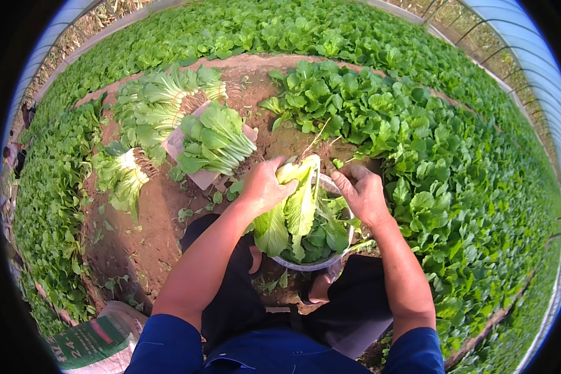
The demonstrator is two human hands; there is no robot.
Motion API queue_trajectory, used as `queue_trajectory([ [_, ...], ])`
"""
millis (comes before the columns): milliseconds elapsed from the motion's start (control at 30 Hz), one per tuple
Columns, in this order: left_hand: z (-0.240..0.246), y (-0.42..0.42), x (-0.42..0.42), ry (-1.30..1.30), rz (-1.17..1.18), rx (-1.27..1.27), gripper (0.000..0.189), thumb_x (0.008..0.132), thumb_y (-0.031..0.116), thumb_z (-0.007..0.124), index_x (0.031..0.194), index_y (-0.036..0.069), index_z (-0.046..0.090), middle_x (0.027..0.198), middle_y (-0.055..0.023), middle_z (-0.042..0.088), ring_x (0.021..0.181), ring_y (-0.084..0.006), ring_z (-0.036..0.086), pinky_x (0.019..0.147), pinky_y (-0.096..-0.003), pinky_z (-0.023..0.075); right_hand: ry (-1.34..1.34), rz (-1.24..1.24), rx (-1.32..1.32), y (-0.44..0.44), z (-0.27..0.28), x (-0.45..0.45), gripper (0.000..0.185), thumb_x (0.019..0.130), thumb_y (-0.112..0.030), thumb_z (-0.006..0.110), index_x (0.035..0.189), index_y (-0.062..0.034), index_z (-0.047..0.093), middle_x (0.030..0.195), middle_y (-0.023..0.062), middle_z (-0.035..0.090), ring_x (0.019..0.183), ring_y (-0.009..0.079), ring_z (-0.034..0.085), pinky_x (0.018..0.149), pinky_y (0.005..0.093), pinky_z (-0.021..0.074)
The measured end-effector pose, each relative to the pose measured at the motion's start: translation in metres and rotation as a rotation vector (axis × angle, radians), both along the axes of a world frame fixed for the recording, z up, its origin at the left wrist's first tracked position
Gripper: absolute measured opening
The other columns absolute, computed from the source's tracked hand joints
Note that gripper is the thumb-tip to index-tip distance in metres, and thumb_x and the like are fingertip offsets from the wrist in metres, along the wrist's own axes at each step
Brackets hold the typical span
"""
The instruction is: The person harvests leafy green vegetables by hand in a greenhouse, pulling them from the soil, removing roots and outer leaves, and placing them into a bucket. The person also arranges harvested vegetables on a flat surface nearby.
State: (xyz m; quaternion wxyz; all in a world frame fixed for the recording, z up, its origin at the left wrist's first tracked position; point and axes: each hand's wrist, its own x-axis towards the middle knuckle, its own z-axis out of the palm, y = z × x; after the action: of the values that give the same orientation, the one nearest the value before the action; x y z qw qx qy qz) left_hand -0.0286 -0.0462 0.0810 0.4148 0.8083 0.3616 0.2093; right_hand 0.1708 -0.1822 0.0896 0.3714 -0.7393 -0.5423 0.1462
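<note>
My left hand (265,183) grips a leafy green plant (300,196) near its base, with the thin roots pointing away from me and the leaves hanging towards me. Just right of the roots is my right hand (362,192), thumb and curled fingers close together; whether something small is pinched there cannot be made out. Below both hands, between my legs, stands a round tub (304,267) holding loose green leaves (325,233). A neat pile of leafy greens (217,140) lies ahead to the left on a flat, pale board or sheet (203,178).
Tied bundles of rooted greens (168,103) lie on the soil at the upper left, and another bundle (128,175) sits nearer. Dense growing greens (430,187) border the right. A printed sack (100,339) is at the lower left. People (18,156) appear at the far left edge.
</note>
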Motion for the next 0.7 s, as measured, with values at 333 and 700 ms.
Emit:
queue_trajectory([
  [333, -0.012, -0.005, 0.003, -0.115, -0.093, -0.177, 0.038, 0.076, 0.026, 0.076, 0.105, 0.004, 0.066, 0.087, -0.0158, 0.070, 0.079, -0.0323, 0.068, 0.075, -0.0392, 0.0526, -0.371, -0.020, 0.171, 0.012, 0.016, -0.031, 0.024, 0.084, -0.024, 0.073, 0.088, -0.0027, 0.064, 0.076, 0.0144, 0.065, 0.065, 0.0348, 0.064, 0.059, 0.0402, 0.0512],
  [700, -0.006, -0.001, -0.004, -0.200, -0.148, -0.282, 0.033, 0.079, 0.016, 0.075, 0.108, 0.002, 0.066, 0.091, -0.0084, 0.071, 0.079, -0.0181, 0.066, 0.076, -0.0335, 0.0523, -0.378, -0.261, -0.122, 0.007, 0.014, 0.000, 0.040, 0.078, -0.026, 0.075, 0.107, 0.0010, 0.068, 0.091, 0.0154, 0.072, 0.082, 0.0316, 0.070, 0.073, 0.0398, 0.0551],
])
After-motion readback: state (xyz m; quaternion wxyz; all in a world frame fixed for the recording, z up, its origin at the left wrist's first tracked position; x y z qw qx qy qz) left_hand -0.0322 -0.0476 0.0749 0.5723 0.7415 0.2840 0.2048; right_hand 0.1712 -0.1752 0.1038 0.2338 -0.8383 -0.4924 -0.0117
